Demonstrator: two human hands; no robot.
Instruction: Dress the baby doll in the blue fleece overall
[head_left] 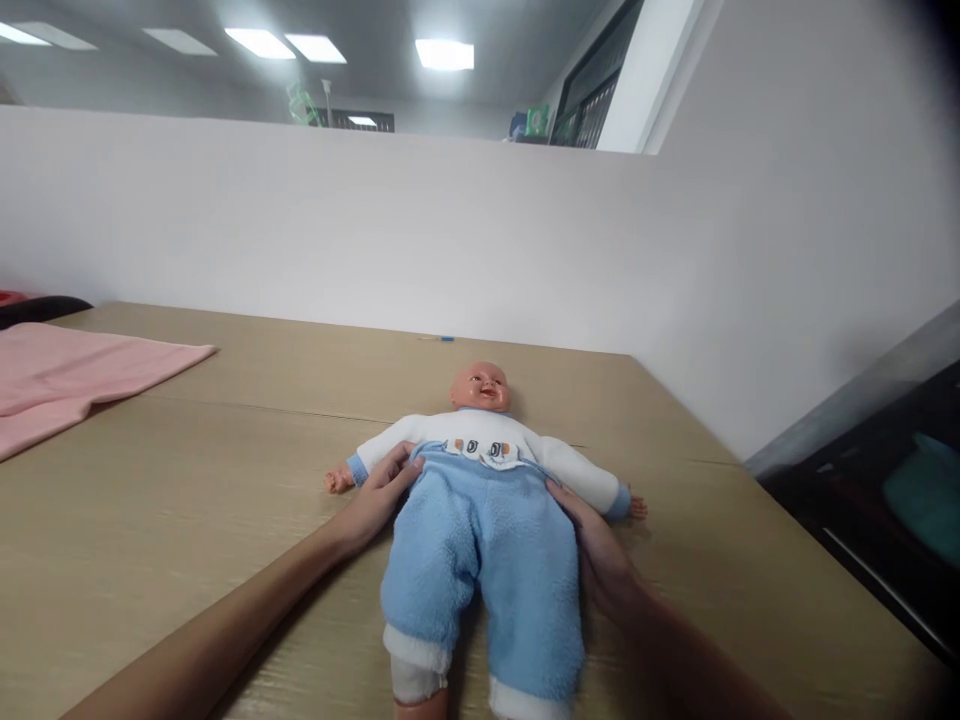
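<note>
A baby doll (480,388) lies on its back on the table, head toward the wall and arms spread. It wears a white long-sleeved top (435,428) with blue cuffs and a printed chest. Fuzzy light-blue pants (484,530) with white cuffs cover its legs. My left hand (384,488) grips the pants at the waist on the left, its thumb on the fabric near the waistband. On the other side my right hand (596,540) holds the waist of the pants, thumb in front and the other fingers mostly hidden. The top's hem lies rumpled along the waistband.
A pink cloth (82,375) lies on the wooden table (262,470) at the left. Near the wall (337,220) is a small thin blue-tipped object (442,339). Beyond the table's right edge stands something dark (862,500) with a teal item in it.
</note>
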